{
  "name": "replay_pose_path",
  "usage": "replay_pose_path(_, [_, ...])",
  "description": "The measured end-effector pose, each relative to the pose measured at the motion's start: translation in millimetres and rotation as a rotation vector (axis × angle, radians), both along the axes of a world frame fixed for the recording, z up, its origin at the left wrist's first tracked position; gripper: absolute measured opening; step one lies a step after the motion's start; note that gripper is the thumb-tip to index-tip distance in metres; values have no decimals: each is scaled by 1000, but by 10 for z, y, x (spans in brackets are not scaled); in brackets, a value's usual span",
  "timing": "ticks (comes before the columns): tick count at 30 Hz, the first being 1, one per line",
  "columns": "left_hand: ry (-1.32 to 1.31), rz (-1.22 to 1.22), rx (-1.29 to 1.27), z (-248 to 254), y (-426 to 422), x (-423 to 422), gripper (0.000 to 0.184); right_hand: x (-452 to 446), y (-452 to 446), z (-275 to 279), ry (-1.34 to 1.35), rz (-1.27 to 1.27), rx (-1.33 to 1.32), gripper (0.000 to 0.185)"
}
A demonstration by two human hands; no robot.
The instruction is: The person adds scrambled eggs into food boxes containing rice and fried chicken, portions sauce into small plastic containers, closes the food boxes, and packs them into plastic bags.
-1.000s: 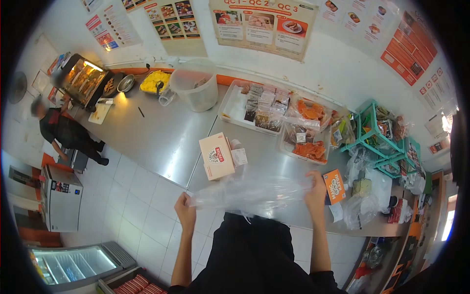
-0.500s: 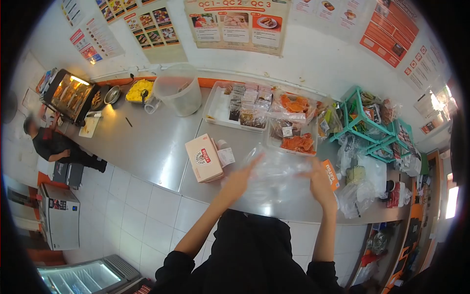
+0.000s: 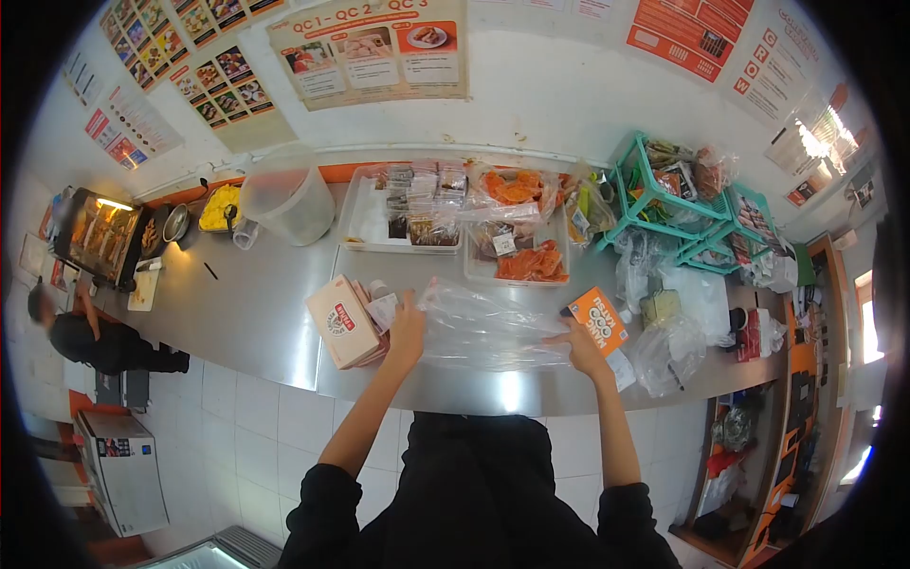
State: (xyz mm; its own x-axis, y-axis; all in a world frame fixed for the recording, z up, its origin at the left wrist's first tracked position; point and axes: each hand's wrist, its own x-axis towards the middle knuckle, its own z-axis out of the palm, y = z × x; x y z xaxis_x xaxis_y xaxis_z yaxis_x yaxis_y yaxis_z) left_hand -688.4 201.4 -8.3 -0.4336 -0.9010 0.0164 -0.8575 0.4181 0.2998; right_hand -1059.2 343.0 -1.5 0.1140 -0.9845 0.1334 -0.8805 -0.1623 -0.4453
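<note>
A clear plastic bag [image 3: 488,327] is stretched sideways just over the steel counter, with its surface creased. My left hand [image 3: 408,330] is closed on the bag's left end, beside a stack of beige printed cartons [image 3: 343,321]. At the other end, my right hand [image 3: 583,349] pinches the bag's right edge. Just beyond the right hand lies an orange printed box [image 3: 597,320]. A white slip of paper [image 3: 384,311] rests against the cartons near my left fingers.
Behind the bag stand a tray of sachets [image 3: 403,209] and a tub of orange packets [image 3: 517,256]. Green baskets [image 3: 654,204] and loose plastic bags [image 3: 668,356] fill the right side. A large clear bucket [image 3: 289,199] stands at left; another person [image 3: 90,337] is at the far left.
The bag, blurred earlier, is now pulled out taut between my hands. The view has turned, so the counter's items appear farther left. My hands look sharper and steadier.
</note>
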Motion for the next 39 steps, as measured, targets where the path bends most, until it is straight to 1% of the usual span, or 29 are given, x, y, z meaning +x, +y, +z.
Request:
replay_pose_path(2, [23, -42, 181, -102, 10, -85, 50, -30, 83, -274, -16, -280, 152, 51])
replay_pose_path(4, [54, -34, 471, -78, 146, -273, 75, 147, 110, -385, -18, -430, 149, 46])
replay_pose_path(5, [17, 19, 431, -116, 205, -307, 80, 262, 122, -422, -19, -507, 149, 44])
replay_pose_path(7, [-81, 93, 384, -251, 318, -315, 90, 464, 141, -422, 14, -588, 351, 64])
replay_pose_path(8, [-143, 111, 379, -330, 369, -303, 95, 530, 192, -437, 28, -624, 457, 76])
replay_pose_path(9, [-230, 91, 406, -465, 388, -266, 100, 553, 269, -632, 40, -607, 488, 82])
replay_pose_path(10, [-313, 71, 430, -588, 393, -252, 106, 538, 326, -990, 54, -588, 513, 88])
replay_pose_path(11, [-337, 77, 441, -696, 413, -239, 107, 519, 364, -1191, 68, -568, 539, 95])
replay_pose_path(13, [-387, 89, 463, -848, 447, -205, 110, 475, 382, -1195, 134, -467, 706, 94])
replay_pose_path(14, [-365, 62, 397, -830, 482, -167, 109, 476, 389, -1174, 168, -413, 791, 94])
replay_pose_path(15, [-342, 35, 331, -760, 515, -126, 107, 505, 415, -1021, 228, -418, 661, 78])
replay_pose_path(16, [-318, 10, 265, -692, 540, -90, 105, 582, 450, -666, 286, -420, 530, 62])
replay_pose_path(17, [-233, 42, 206, -636, 563, -90, 103, 653, 457, -340, 342, -421, 398, 47])
replay_pose_path(19, [-66, 107, 87, -567, 610, -139, 99, 710, 343, 147, 111, -426, 420, 37])
replay_pose_path(20, [-103, 106, 165, -578, 601, -137, 98, 765, 287, 244, -7, -430, 430, 33])
replay_pose_path(22, [-175, 104, 321, -613, 554, -143, 97, 1041, 179, 232, -47, -267, 295, 25])
replay_pose_path(23, [-181, 91, 356, -626, 528, -150, 96, 1179, 120, 222, -64, -185, 225, 22])
replay_pose_path(24, [-185, 81, 392, -636, 503, -156, 96, 1296, 82, 181, -72, -131, 86, 23])
replay_pose_path(25, [-189, 74, 426, -644, 479, -157, 96, 1366, 36, 154, -12, -181, 13, 22])
replay_pose_path(27, [-95, 24, 301, -559, 499, -154, 87, 1539, -75, 146, 96, -280, -133, 21])
replay_pose_path(28, [-52, -1, 240, -493, 525, -134, 83, 1586, -93, 161, 107, -336, -142, 22])
replay_pose_path(30, [68, -114, 63, -311, 588, -76, 68, 1667, -84, 299, 129, -460, -155, 23])
replay_pose_path(31, [132, -174, -26, -200, 608, -25, 61, 1740, -100, 383, 40, -476, -119, 23])
replay_pose_path(33, [315, -262, 43, 158, 631, 143, 45, 1902, -170, 533, -137, -508, -53, 23])
replay_pose_path(34, [408, -307, 74, 332, 619, 235, 37, 2023, -224, 441, -403, -495, 51, 23])
replay_pose_path(36, [481, -179, 4, 630, 521, 598, 31, 2358, -440, 7, -935, -441, 247, 27])
replay_pose_path(37, [517, -114, -27, 711, 430, 821, 29, 2571, -602, -197, -1089, -431, 424, 29])
replay_pose_path(38, [499, 19, -100, 667, 251, 1022, 32, 2813, -767, -374, -1240, -416, 603, 32])
replay_pose_path(39, [482, 153, -172, 632, 31, 1205, 35, 3059, -938, -477, -1283, -459, 673, 32])
